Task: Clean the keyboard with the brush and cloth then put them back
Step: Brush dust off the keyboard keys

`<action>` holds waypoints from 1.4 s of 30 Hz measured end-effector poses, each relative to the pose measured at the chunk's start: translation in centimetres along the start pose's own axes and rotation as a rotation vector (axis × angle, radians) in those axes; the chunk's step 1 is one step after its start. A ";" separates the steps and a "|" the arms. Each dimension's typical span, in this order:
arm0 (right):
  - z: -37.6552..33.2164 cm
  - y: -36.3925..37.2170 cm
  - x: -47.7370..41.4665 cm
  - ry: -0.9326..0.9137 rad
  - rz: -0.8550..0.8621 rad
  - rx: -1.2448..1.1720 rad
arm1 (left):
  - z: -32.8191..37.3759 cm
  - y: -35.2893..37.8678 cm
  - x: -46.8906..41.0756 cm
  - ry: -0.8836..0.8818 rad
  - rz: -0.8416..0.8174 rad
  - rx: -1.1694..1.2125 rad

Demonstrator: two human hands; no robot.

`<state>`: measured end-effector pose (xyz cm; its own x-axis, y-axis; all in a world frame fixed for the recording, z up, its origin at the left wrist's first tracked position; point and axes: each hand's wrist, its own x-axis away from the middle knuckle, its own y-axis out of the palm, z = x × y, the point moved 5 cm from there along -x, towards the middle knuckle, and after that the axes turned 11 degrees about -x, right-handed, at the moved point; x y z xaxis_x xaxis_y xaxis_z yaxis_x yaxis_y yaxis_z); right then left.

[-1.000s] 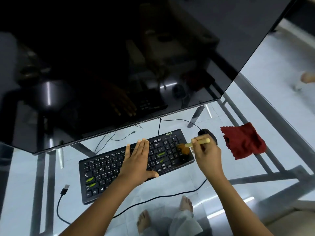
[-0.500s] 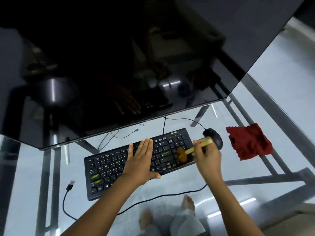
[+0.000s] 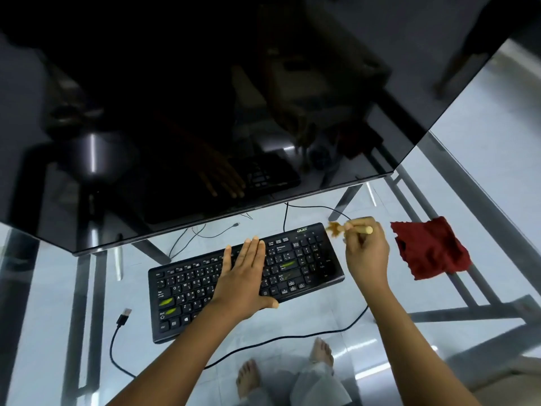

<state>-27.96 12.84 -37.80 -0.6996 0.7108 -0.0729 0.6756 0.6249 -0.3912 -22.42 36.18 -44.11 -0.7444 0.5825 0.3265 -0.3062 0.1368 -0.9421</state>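
1. The black keyboard (image 3: 187, 291) is laid at a slant on the glass table (image 3: 44, 288), lower middle of the frame, right under the bottom edge of a big dark monitor (image 3: 205, 112).
2. The left hand (image 3: 243, 276) is pressed flat on the middle keys, fingers straight and kept together, thumb stuck out over the near edge.
3. The brush (image 3: 360, 229) is pinched by its pale handle in the curled fingers of the right hand (image 3: 367, 256), just past the keyboard's upper right corner. The brown bristles are blurred and pointed left; whether the keyboard is touched can't be told.
4. The red cloth (image 3: 430, 250) is left crumpled on the glass at the right of the frame, near the right hand but apart from it.
5. A loose USB plug (image 3: 124, 316) is seen left of the keyboard, and bare feet (image 3: 248, 376) are seen through the glass at the bottom.
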 end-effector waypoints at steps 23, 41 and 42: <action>-3.8 8.7 6.1 -0.157 -0.440 0.004 | -5.2 0.9 3.2 -0.083 0.030 0.019; -5.3 14.6 7.6 0.232 -0.666 -0.275 | -12.2 2.7 10.1 -0.314 0.293 0.356; -5.4 15.0 8.3 0.199 -0.735 -0.178 | -12.6 3.2 10.4 -0.321 0.291 0.378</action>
<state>-22.40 29.83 -39.32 -0.9386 0.1287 0.3202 0.0943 0.9882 -0.1209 -23.66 52.82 -44.63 -0.9546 0.2726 0.1202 -0.2086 -0.3235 -0.9230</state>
